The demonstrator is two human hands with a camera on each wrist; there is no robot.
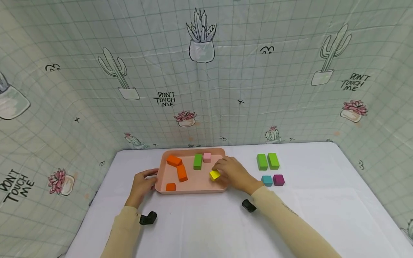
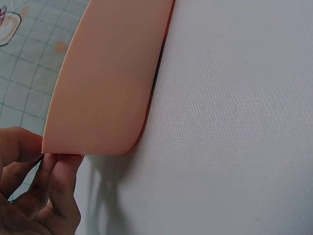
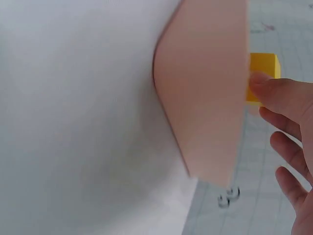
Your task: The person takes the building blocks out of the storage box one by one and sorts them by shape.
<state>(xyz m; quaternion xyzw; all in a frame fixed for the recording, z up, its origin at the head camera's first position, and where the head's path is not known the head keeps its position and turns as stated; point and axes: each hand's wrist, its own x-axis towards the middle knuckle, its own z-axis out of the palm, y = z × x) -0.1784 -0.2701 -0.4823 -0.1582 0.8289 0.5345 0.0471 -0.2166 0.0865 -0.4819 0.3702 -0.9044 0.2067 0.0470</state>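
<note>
My right hand [image 1: 233, 172] pinches a yellow cube block [image 1: 214, 175] with thumb and fingers, just inside the right end of a shallow peach-pink tray [image 1: 190, 191]. The right wrist view shows the thumb on the yellow block [image 3: 264, 63], beyond the tray wall [image 3: 210, 88]. At the tray's left end my left hand [image 1: 142, 184] holds the rim. Its curled fingers [image 2: 63, 171] meet the tray corner in the left wrist view; some fingertips are hidden. The tray contains orange blocks [image 1: 182, 173], a green block [image 1: 198, 162] and a pink cube [image 1: 207, 157].
To the right of the tray lie two green blocks [image 1: 262, 162], a teal cube [image 1: 266, 180] and a purple cube [image 1: 279, 180] on the white table [image 1: 200, 225]. A patterned cloth [image 1: 226, 79] hangs behind and at both sides. Black wrist devices [image 1: 148, 218] sit by both forearms.
</note>
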